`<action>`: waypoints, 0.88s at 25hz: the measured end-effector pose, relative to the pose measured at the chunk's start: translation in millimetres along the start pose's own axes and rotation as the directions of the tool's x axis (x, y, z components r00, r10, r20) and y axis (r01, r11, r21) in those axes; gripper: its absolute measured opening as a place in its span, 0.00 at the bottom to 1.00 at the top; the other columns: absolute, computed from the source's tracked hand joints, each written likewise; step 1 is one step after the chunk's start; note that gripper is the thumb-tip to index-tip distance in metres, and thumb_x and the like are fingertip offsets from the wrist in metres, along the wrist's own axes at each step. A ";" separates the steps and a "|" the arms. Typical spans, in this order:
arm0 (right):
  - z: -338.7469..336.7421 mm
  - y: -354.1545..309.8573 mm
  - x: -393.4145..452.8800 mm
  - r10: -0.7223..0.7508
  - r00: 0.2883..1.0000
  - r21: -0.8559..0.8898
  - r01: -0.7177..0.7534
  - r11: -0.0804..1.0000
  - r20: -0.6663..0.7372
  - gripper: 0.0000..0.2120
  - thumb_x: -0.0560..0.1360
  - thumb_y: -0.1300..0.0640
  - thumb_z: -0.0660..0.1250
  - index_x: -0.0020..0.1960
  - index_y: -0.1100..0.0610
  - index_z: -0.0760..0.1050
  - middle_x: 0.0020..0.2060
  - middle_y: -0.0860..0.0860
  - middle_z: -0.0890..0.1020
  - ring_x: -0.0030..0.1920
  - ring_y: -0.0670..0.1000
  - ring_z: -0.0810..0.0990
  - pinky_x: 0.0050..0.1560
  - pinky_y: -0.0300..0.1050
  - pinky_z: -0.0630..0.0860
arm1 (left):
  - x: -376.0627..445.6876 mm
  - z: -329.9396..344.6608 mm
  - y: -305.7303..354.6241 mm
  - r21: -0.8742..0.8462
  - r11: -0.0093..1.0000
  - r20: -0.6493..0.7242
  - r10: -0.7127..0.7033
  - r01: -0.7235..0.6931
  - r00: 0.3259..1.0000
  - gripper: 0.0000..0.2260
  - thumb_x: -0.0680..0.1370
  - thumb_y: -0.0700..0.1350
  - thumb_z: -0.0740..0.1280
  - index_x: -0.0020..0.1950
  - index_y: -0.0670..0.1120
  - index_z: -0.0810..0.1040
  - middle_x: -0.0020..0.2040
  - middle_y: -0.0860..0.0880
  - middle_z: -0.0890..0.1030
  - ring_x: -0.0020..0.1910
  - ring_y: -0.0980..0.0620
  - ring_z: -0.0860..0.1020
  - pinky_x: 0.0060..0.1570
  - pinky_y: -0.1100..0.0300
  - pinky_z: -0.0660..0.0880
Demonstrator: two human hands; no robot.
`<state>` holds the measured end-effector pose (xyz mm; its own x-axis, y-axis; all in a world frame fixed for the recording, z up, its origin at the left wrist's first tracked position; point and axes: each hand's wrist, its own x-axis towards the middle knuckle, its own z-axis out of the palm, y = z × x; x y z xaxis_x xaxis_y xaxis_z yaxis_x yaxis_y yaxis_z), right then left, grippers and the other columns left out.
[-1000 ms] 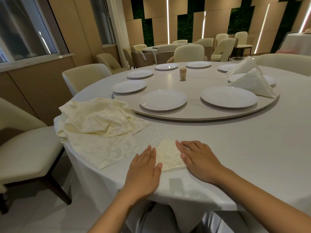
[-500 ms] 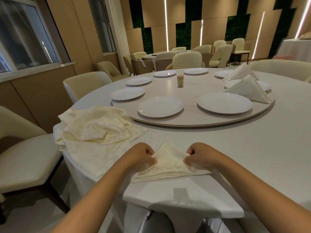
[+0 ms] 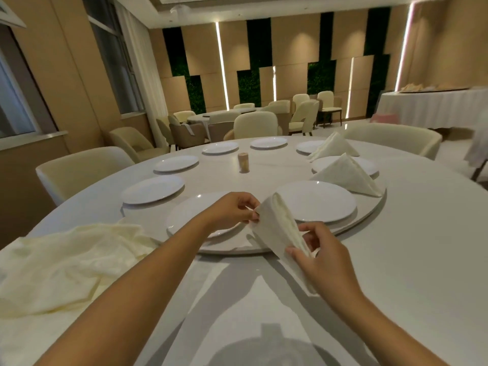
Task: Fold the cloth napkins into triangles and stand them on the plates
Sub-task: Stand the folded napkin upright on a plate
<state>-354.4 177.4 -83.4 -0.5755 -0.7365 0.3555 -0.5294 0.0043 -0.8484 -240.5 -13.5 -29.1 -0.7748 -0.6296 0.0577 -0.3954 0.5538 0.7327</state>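
A cream folded napkin [image 3: 277, 228] hangs in the air between both hands, over the near rim of the turntable. My left hand [image 3: 232, 208] pinches its upper left edge; my right hand [image 3: 320, 256] pinches its lower right end. Just beyond it lies an empty white plate [image 3: 324, 204], and another empty plate [image 3: 190, 215] sits partly under my left hand. Two folded napkin triangles stand on plates at the right: the nearer one [image 3: 348, 175] and the farther one [image 3: 334, 145]. A heap of unfolded napkins [image 3: 66, 262] lies on the table at the left.
Several more empty plates [image 3: 153, 188] ring the round turntable [image 3: 264, 167], with a small toothpick holder [image 3: 243, 162] at its middle. Cream chairs [image 3: 79, 167] surround the white-clothed table [image 3: 409, 247]. More tables and chairs stand in the back of the room.
Both hands lifted the folded napkin off the table edge and carried it forward toward the turntable plates. The view has tilted up and moved closer to the table.
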 end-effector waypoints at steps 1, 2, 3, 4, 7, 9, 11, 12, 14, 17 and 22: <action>6.9 3.4 6.9 -0.020 1.000 -0.002 0.020 1.000 -0.016 0.15 0.71 0.55 0.73 0.55 0.48 0.72 0.43 0.44 0.77 0.41 0.41 0.75 0.35 0.28 0.71 | 15.8 1.4 -1.7 -0.008 1.000 0.000 0.019 -0.019 1.000 0.05 0.76 0.37 0.68 0.47 0.46 0.79 0.46 0.49 0.82 0.48 0.50 0.81 0.53 0.60 0.79; 13.8 7.3 15.4 -0.028 0.999 -0.015 0.028 0.999 -0.028 0.15 0.72 0.54 0.72 0.56 0.49 0.71 0.44 0.44 0.76 0.42 0.41 0.75 0.35 0.29 0.71 | 30.2 2.5 -4.9 -0.003 1.000 -0.003 0.027 -0.027 1.000 0.05 0.76 0.36 0.67 0.47 0.45 0.79 0.46 0.49 0.82 0.49 0.49 0.81 0.53 0.58 0.79; 20.5 11.8 25.5 -0.023 0.999 -0.035 0.022 0.999 -0.036 0.15 0.73 0.54 0.71 0.56 0.49 0.70 0.45 0.44 0.76 0.42 0.41 0.74 0.34 0.30 0.71 | 43.8 3.4 -10.0 0.011 1.000 -0.005 0.029 -0.029 1.000 0.05 0.76 0.36 0.67 0.48 0.45 0.79 0.46 0.48 0.82 0.49 0.48 0.81 0.54 0.57 0.79; 26.9 15.5 35.0 -0.012 0.999 -0.046 0.010 0.999 -0.041 0.15 0.74 0.53 0.71 0.57 0.49 0.70 0.46 0.44 0.75 0.43 0.41 0.74 0.34 0.31 0.70 | 55.8 4.0 -16.0 0.027 0.999 -0.010 0.027 -0.027 1.000 0.05 0.77 0.35 0.66 0.49 0.44 0.79 0.47 0.47 0.81 0.49 0.48 0.81 0.54 0.57 0.79; 50.3 24.8 60.0 0.007 0.999 -0.045 -0.009 0.999 -0.049 0.14 0.75 0.53 0.69 0.57 0.49 0.69 0.48 0.45 0.74 0.43 0.41 0.74 0.33 0.31 0.70 | 85.7 3.7 -34.7 0.069 0.997 -0.040 0.019 -0.017 0.999 0.06 0.78 0.35 0.64 0.52 0.41 0.78 0.45 0.49 0.80 0.45 0.53 0.80 0.48 0.63 0.78; 66.3 28.9 74.0 0.015 0.998 -0.034 -0.017 0.999 -0.057 0.14 0.76 0.52 0.68 0.58 0.49 0.68 0.49 0.45 0.74 0.43 0.40 0.74 0.33 0.29 0.70 | 100.7 2.3 -44.5 0.096 0.995 -0.075 0.013 -0.005 0.997 0.06 0.79 0.36 0.63 0.51 0.43 0.78 0.43 0.51 0.79 0.42 0.56 0.79 0.43 0.67 0.77; 81.9 33.6 88.1 0.032 0.997 -0.002 -0.032 0.999 -0.065 0.13 0.76 0.51 0.67 0.58 0.49 0.68 0.50 0.46 0.75 0.44 0.42 0.75 0.33 0.30 0.71 | 114.8 0.5 -53.1 0.101 0.995 -0.101 0.002 0.008 0.995 0.07 0.79 0.35 0.62 0.51 0.45 0.77 0.45 0.51 0.78 0.43 0.55 0.78 0.42 0.68 0.76; 89.1 35.9 94.0 0.043 0.997 0.016 -0.042 0.999 -0.068 0.14 0.76 0.50 0.67 0.59 0.49 0.68 0.52 0.46 0.75 0.45 0.43 0.76 0.35 0.31 0.72 | 119.6 -0.6 -55.6 0.084 0.996 -0.112 -0.004 0.014 0.994 0.08 0.79 0.35 0.62 0.52 0.46 0.77 0.47 0.51 0.78 0.46 0.54 0.78 0.43 0.67 0.76; 101.7 40.6 102.7 0.067 0.995 0.046 -0.064 0.997 -0.072 0.17 0.76 0.49 0.67 0.62 0.49 0.67 0.55 0.47 0.74 0.50 0.46 0.77 0.44 0.36 0.78 | 123.8 -2.0 -55.7 -0.004 1.000 -0.142 -0.023 0.023 0.990 0.07 0.80 0.39 0.60 0.54 0.47 0.76 0.51 0.52 0.78 0.51 0.51 0.77 0.48 0.63 0.75; 106.9 45.7 104.6 0.032 0.994 -0.148 -0.046 0.988 -0.101 0.26 0.73 0.41 0.67 0.68 0.47 0.65 0.59 0.45 0.72 0.57 0.46 0.73 0.54 0.42 0.77 | 118.2 -2.4 -45.7 -0.080 0.997 -0.197 -0.040 0.025 0.980 0.12 0.83 0.50 0.55 0.59 0.49 0.75 0.60 0.52 0.75 0.58 0.51 0.73 0.60 0.54 0.71; 105.0 51.0 92.4 -0.022 1.000 -0.384 0.020 0.923 0.001 0.36 0.74 0.36 0.61 0.76 0.49 0.53 0.69 0.46 0.67 0.66 0.48 0.66 0.65 0.42 0.66 | 113.0 4.9 -43.4 0.326 0.945 -0.259 0.100 -0.010 0.961 0.20 0.80 0.60 0.55 0.62 0.50 0.77 0.64 0.51 0.77 0.64 0.49 0.71 0.66 0.49 0.59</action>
<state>-369.1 38.6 -135.0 -0.5634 -0.7369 0.3736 -0.7398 0.2485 -0.6253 -313.3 -106.1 -57.7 -0.6558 -0.6909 0.3043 -0.5268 0.7075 0.4711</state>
